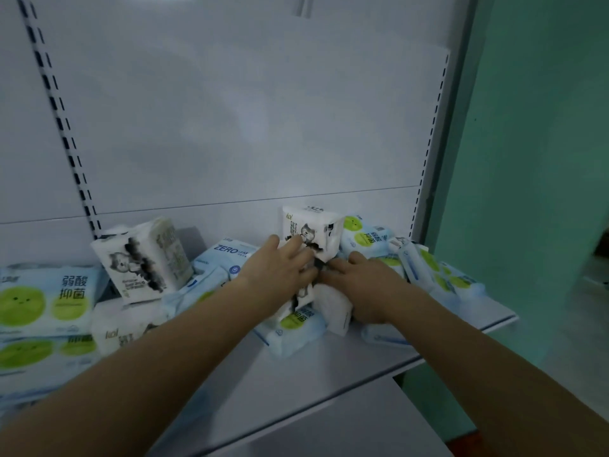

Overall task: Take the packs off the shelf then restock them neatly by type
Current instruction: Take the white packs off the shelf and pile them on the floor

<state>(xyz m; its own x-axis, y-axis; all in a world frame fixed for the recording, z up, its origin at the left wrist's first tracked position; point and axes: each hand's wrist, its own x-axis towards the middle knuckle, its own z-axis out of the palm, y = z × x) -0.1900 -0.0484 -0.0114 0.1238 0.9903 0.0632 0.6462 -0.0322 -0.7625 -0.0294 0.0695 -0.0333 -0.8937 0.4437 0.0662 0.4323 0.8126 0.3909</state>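
Left edge: two green-dot wipe packs [46,301] stacked flat, long axis running left-right along the shelf [329,367]. Just right of them a white cat-print tissue pack [145,258] leans tilted, and a second white pack [122,331] lies flat in front of it. Behind, a blue ZERO pack [230,253] lies flat near the back panel [230,110].

Centre is where the move happens. Left hand [280,268] reaches forward, fingers spread and laid over the lower face of an upright cat-print pack [309,232]; looks like pressing or steadying, not a wrap-around grip. That pack stands on end, long axis vertical, directly ahead of both hands and on top of other packs. Right hand [362,285] sits just beside the left, fingertips nearly touching it, palm down on a white pack [336,308] low in the pile. Cannot tell whether its fingers curl under; blur hides them. Left hand is nearer the upright pack.

A blue-green pack [293,328] lies flat under and in front of the hands. Right of the hands: more green-dot packs [365,235], jumbled, some on edge, out to the shelf's right end.

Judgement: types still mixed, so clearing isn't done. Front of the shelf is bare grey metal. Slotted uprights [59,127] flank the panel; green wall [534,159] far right.
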